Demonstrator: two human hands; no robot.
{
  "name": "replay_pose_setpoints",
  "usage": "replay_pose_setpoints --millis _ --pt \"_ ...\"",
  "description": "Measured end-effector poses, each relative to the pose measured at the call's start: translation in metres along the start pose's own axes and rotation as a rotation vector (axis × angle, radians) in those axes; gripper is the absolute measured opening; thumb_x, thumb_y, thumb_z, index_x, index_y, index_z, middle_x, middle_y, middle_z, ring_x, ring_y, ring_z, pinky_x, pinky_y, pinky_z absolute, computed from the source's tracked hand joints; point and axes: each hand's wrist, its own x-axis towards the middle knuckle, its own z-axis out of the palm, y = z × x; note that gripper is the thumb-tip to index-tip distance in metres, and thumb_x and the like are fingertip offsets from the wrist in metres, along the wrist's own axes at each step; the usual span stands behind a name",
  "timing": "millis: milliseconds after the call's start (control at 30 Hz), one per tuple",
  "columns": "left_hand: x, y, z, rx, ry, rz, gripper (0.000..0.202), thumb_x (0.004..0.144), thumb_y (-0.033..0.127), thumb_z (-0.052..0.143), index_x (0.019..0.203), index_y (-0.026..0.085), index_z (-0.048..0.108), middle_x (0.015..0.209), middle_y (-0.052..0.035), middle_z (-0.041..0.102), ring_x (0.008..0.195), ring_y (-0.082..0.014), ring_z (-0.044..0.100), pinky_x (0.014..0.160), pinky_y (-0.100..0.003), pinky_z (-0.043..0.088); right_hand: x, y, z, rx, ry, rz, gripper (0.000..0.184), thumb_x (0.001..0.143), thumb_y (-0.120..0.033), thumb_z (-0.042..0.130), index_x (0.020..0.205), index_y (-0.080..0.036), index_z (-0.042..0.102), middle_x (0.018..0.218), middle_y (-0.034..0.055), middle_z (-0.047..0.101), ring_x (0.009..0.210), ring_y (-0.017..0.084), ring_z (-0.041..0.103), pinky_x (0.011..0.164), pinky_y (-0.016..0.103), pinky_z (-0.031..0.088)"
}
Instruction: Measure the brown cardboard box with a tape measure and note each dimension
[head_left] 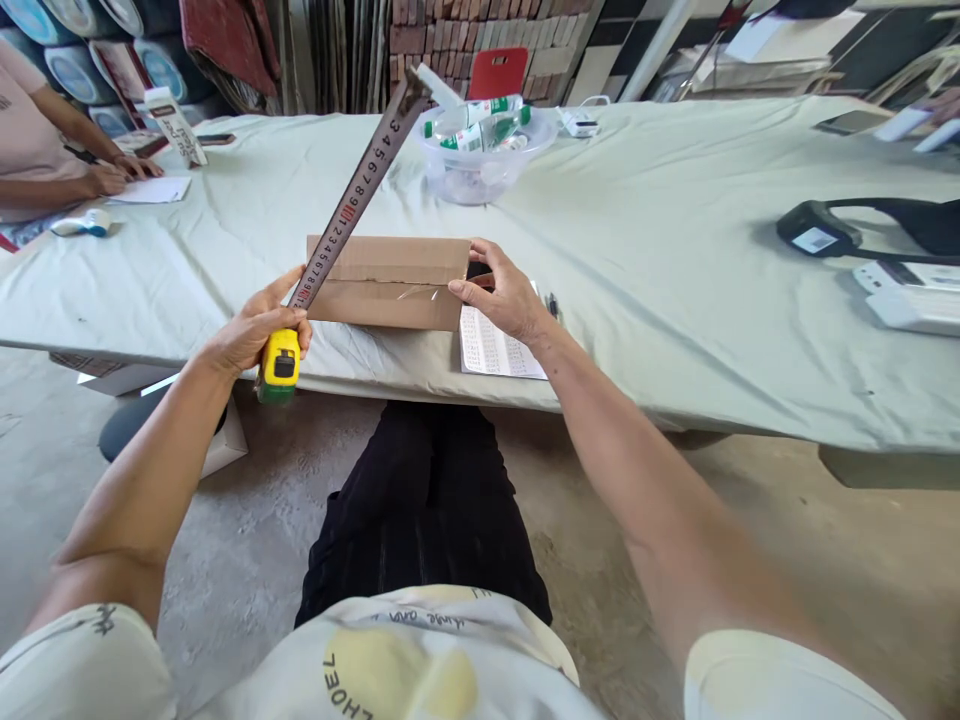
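Observation:
A yellow and green tape measure (281, 362) is in my left hand (259, 322), its fingers closed on the blade near the case. The pulled-out blade slants up and to the right, crossing in front of the left part of a brown cardboard box (390, 285). That box lies on the cloth-covered table (652, 250) near the front edge. At its right end is my right hand (504, 288), thumb and fingers gripping the side. Partly under the box and this hand lies a printed sheet (495, 345), with a pen (553, 306) beside it.
A clear plastic basin (487, 180) with bottles stands behind the box. At the far left, another person's hands (124, 178) rest over paper, near a white carton (176, 128). A black strapped device (817, 228) and a white device (911, 295) lie at the right.

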Motion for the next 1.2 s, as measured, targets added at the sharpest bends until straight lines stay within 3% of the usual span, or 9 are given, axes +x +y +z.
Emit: replay_pose_setpoints --millis 100,200,300,400,500,667,933,1100,1200 --pt "-0.012 -0.001 0.016 -0.058 0.221 0.015 0.072 0.081 0.042 0.06 0.148 0.028 0.038 0.068 0.0017 0.06 0.058 -0.0188 0.061 0.056 -0.032 0.05 0.008 0.004 0.006 0.051 0.017 0.006 0.082 0.078 -0.076 0.065 0.143 -0.031 0.048 0.155 0.0108 0.053 0.108 0.033 0.071 0.101 0.057 0.057" --pt "-0.026 -0.006 0.039 -0.204 0.384 -0.015 0.045 0.081 0.042 0.06 0.123 0.028 0.052 0.067 0.0035 0.058 0.06 -0.017 0.061 0.061 -0.032 0.051 0.017 0.008 0.009 0.058 0.04 -0.012 0.082 0.076 -0.078 0.066 0.14 -0.028 0.05 0.149 0.0123 0.059 0.107 0.033 0.071 0.103 0.06 0.054" --pt "-0.034 -0.013 0.07 -0.403 0.252 -0.108 0.029 0.078 0.042 0.065 0.101 0.025 0.058 0.064 0.0037 0.057 0.055 -0.015 0.058 0.057 -0.03 0.048 0.021 0.012 0.009 0.067 0.054 -0.041 0.085 0.076 -0.082 0.062 0.14 -0.029 0.05 0.148 0.0126 0.06 0.114 0.034 0.069 0.107 0.06 0.05" --pt "-0.033 -0.021 0.103 -0.565 0.06 -0.174 0.031 0.075 0.043 0.071 0.096 0.022 0.064 0.06 0.0017 0.059 0.052 -0.0151 0.058 0.05 -0.028 0.044 0.02 0.014 0.011 0.082 0.038 -0.033 0.09 0.076 -0.086 0.058 0.145 -0.029 0.045 0.153 0.013 0.054 0.11 0.031 0.07 0.107 0.056 0.051" --pt "-0.027 -0.028 0.129 -0.654 -0.019 -0.186 0.034 0.072 0.044 0.075 0.095 0.02 0.067 0.06 -0.0004 0.062 0.051 -0.0151 0.058 0.049 -0.027 0.044 0.019 0.015 0.012 0.073 0.021 -0.033 0.092 0.077 -0.088 0.054 0.148 -0.03 0.043 0.157 0.0113 0.05 0.104 0.029 0.07 0.106 0.054 0.052" --pt "-0.022 -0.036 0.149 -0.723 -0.039 -0.216 0.032 0.074 0.042 0.077 0.097 0.021 0.069 0.062 -0.0014 0.064 0.052 -0.0153 0.059 0.049 -0.027 0.044 0.019 0.016 0.016 0.095 0.022 -0.038 0.094 0.077 -0.088 0.054 0.15 -0.03 0.04 0.158 0.0101 0.049 0.098 0.028 0.07 0.102 0.053 0.054" --pt "-0.043 -0.035 0.168 -0.762 0.009 -0.262 0.037 0.07 0.044 0.081 0.094 0.019 0.068 0.062 -0.0007 0.064 0.053 -0.0152 0.061 0.049 -0.026 0.045 0.017 0.015 0.019 0.112 0.028 -0.056 0.085 0.083 -0.083 0.052 0.15 -0.032 0.04 0.155 0.0075 0.051 0.089 0.024 0.067 0.1 0.051 0.053" --pt "-0.045 -0.035 0.179 -0.762 0.081 -0.232 0.042 0.07 0.046 0.082 0.095 0.016 0.067 0.06 -0.0001 0.065 0.051 -0.0139 0.059 0.049 -0.024 0.046 0.015 0.014 0.02 0.125 0.041 -0.082 0.081 0.087 -0.08 0.052 0.149 -0.029 0.042 0.155 0.0095 0.051 0.092 0.025 0.067 0.098 0.05 0.053" --pt "-0.039 -0.039 0.183 -0.751 0.116 -0.212 0.041 0.07 0.045 0.081 0.094 0.016 0.067 0.059 0.0 0.065 0.049 -0.0128 0.057 0.047 -0.023 0.045 0.017 0.018 0.023 0.136 0.057 -0.088 0.078 0.087 -0.078 0.053 0.147 -0.031 0.044 0.153 0.0085 0.052 0.084 0.021 0.064 0.095 0.049 0.055"
